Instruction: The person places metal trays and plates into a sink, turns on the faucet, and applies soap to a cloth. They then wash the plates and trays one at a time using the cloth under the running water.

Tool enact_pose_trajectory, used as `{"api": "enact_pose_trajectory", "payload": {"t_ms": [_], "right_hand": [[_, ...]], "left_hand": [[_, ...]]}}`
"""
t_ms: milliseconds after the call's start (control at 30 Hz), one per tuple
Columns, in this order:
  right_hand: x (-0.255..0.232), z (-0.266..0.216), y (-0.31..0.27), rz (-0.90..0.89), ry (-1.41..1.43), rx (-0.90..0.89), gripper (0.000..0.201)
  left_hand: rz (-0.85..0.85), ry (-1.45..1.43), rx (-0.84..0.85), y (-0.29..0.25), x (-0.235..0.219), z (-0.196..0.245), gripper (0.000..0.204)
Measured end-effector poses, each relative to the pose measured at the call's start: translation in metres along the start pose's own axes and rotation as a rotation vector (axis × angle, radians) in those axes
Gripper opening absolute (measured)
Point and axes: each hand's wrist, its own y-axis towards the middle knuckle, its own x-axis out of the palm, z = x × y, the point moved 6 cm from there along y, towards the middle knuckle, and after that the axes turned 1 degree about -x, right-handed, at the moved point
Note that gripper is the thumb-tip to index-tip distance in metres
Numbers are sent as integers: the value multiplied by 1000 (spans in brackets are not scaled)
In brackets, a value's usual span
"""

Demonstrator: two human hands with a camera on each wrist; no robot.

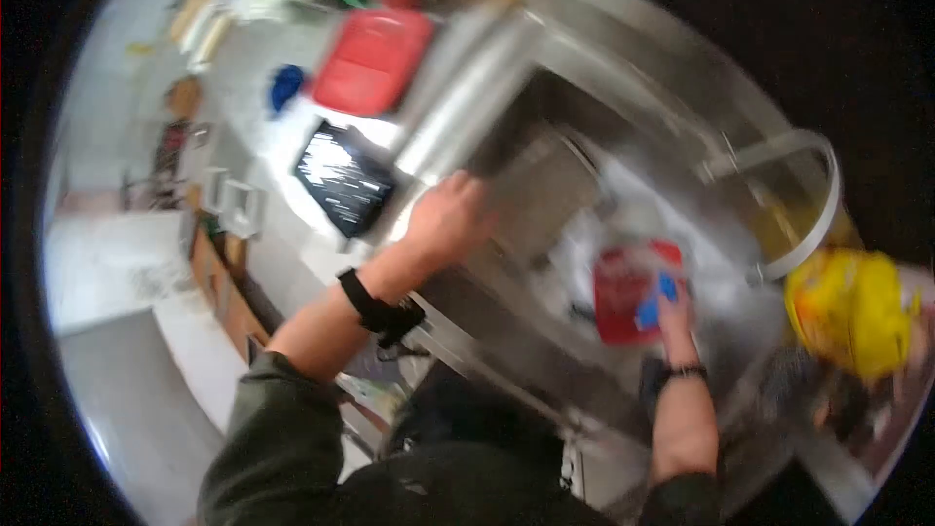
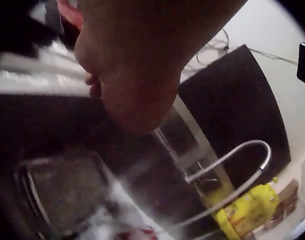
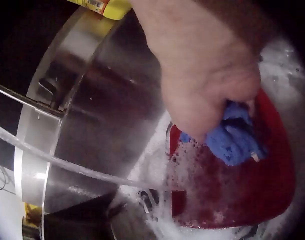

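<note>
In the sink, my right hand (image 1: 674,312) grips a crumpled blue cloth (image 3: 232,142) against a red plastic tray (image 3: 237,192). Soap suds coat part of the tray, which lies in foamy water. My left hand (image 1: 448,219) hovers over the sink's near left rim, its fingers blurred and nothing visible in it. From the left wrist, the back of that left hand (image 2: 135,75) hides most of its fingers. A grey rectangular pan (image 1: 545,195) sits in the basin beside the foam, left of the red tray.
A similar red tray (image 1: 373,60), a shiny black tray (image 1: 343,180) and a blue item (image 1: 285,87) lie on the left counter. The curved faucet hose (image 1: 833,185) arches over the sink's right side. A yellow container (image 1: 847,312) stands at the right.
</note>
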Motion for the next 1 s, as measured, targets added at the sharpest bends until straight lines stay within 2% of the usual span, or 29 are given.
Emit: {"api": "enact_pose_trajectory", "payload": {"t_ms": [33, 67, 100, 133, 200, 267, 300, 367, 400, 433, 467, 533, 567, 600, 667, 733, 800, 833, 867, 900, 967, 1000], "right_hand": [[-4, -16, -7, 63, 3, -18, 41], [4, 12, 4, 64, -100, -22, 45], [4, 4, -5, 149, -208, -101, 48], [6, 0, -8, 53, -355, -91, 48], [3, -12, -19, 35, -392, -128, 44], [5, -2, -8, 61, -324, -9, 42], [9, -5, -10, 60, -326, -2, 42], [19, -21, -21, 8, -379, -85, 55], [22, -31, -24, -16, -408, -129, 63], [30, -30, -29, -198, -481, -65, 71], [25, -41, -29, -200, -483, -62, 71], [24, -53, -31, -414, -509, -11, 70], [24, -37, -20, -325, -488, -136, 66], [23, -35, -16, -328, -494, -137, 66], [22, -33, -9, -342, -485, -92, 57], [11, -36, -9, -322, -516, -156, 51], [-26, -53, -1, -96, -249, -305, 46], [-47, -60, 1, -74, -43, -176, 39], [-59, -45, 11, -68, 270, -36, 34], [-82, -78, 13, 93, 265, -9, 37], [-124, -118, 25, 277, 148, -375, 40], [-135, -140, 27, 344, 178, -463, 40]], "left_hand": [[-71, -98, 151, 4, 23, 24, 35], [-230, -194, 91, 8, 63, 35, 34], [-479, -181, 113, 5, 98, 58, 35], [-696, -142, 133, 4, 124, 78, 36], [-706, -175, 150, 0, 182, 91, 38], [-704, -195, 143, 9, 248, 91, 40], [-740, -102, 202, 9, 277, 94, 42], [-792, -10, 259, 1, 328, 95, 44], [-872, -197, 145, -3, 351, 93, 47], [-944, -384, 25, -8, 364, 94, 50], [-947, -386, 24, -8, 352, 106, 50], [-854, -660, -271, 2, 290, 134, 49], [-918, -710, -240, 6, 268, 144, 49], [-917, -717, -242, 8, 263, 147, 49], [-724, -722, -281, 19, 255, 144, 48], [-733, -803, -309, 16, 298, 126, 46], [-695, -778, -575, 14, 328, 105, 43], [-695, -786, -577, 13, 326, 107, 43], [-731, -735, -595, 14, 320, 108, 42], [-766, -684, -612, 14, 317, 108, 42], [-800, -657, -568, 10, 315, 107, 42], [-829, -620, -518, 9, 314, 108, 42]]}}
